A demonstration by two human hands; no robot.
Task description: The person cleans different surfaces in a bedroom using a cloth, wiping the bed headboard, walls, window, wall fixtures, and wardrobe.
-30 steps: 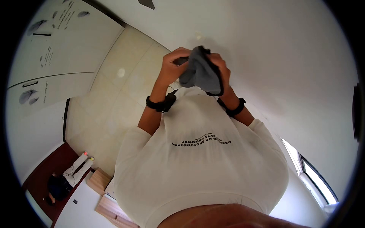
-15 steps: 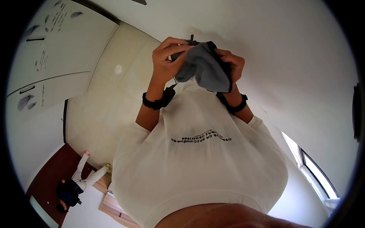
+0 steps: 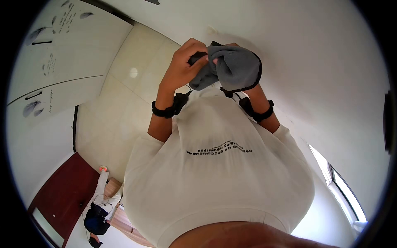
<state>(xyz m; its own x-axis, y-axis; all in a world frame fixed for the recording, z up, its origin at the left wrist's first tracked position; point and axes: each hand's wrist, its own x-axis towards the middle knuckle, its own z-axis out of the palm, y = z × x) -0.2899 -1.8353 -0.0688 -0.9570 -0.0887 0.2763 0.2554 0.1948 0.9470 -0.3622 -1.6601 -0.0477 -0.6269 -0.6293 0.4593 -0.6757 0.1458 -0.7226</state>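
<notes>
In front of my chest I hold a grey cloth [image 3: 239, 68] with a black edge, bunched on its left and spread rounded on its right. My left hand [image 3: 188, 62] is closed on the bunched part, thumb and fingers pinching it. Behind the spread part is my right hand [image 3: 233, 44], mostly covered; only a bit of skin shows above the cloth and the wrist below it. A fingertip shows in a fold at the cloth's middle. Black straps with dark devices circle both wrists.
White cabinets [image 3: 62, 62] with feather prints stand on the left beside the tiled floor [image 3: 128, 91]. A white wall [image 3: 322, 66] rises ahead and right, with a window [image 3: 345, 192] at lower right. Another person [image 3: 97, 215] is by a dark red door [image 3: 62, 194] at lower left.
The cloth's right part has turned and spread outward over my right hand, hiding fingers that showed before. My left hand keeps its pinch. The other person has shifted right and down in view.
</notes>
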